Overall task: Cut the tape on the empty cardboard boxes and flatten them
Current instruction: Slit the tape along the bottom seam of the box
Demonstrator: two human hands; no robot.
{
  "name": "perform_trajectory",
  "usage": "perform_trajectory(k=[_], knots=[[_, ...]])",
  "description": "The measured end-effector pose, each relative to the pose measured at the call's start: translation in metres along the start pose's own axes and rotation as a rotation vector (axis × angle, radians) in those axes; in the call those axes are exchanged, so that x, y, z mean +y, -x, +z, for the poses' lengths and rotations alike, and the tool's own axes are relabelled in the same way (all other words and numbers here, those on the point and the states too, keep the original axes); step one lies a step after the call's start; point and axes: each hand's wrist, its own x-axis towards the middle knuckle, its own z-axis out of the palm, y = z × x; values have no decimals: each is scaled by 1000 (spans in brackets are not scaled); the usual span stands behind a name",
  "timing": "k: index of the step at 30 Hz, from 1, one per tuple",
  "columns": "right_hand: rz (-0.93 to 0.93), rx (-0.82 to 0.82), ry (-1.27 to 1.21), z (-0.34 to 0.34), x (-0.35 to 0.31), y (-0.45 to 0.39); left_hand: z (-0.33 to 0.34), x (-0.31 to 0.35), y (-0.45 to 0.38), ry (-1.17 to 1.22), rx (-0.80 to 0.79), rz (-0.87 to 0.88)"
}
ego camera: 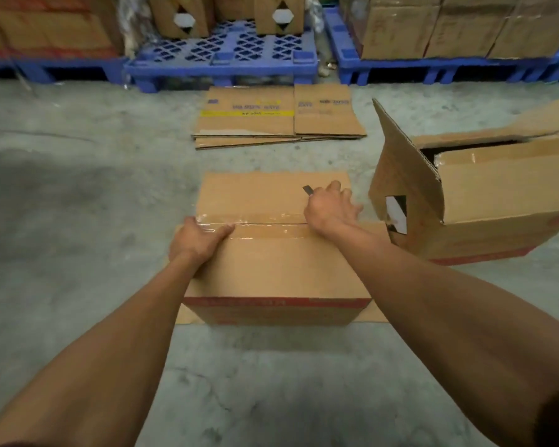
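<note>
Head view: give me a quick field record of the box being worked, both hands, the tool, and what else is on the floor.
box in work: taped cardboard box, upright on the concrete floor
tape seam: clear tape across the top, looks split along the middle
left hand: left hand rests on the seam's left end
right hand: right hand grips a box cutter, blade above the top
flattened: flat cardboard stack beyond
waiting: opened box to the right, flaps up
background: blue pallets holding cartons
</note>
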Motion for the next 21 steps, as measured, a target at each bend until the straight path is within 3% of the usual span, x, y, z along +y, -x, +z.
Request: perform_trajectory(k=[2,5,9,16,21], knots=[[-180,-12,11,2,-19,1,3,-2,14,26,4,-9],[-361,-227,-98,15,-53,6,7,-10,33,-13,27,28],[-555,-293,-90,34,-89,14,12,-26,43,-55,92,82],[-782,-120,-80,47,-108,18,15,-38,28,131,60,88],[-794,-66,-50,47,-110,9,17,-41,24,185,51,70]])
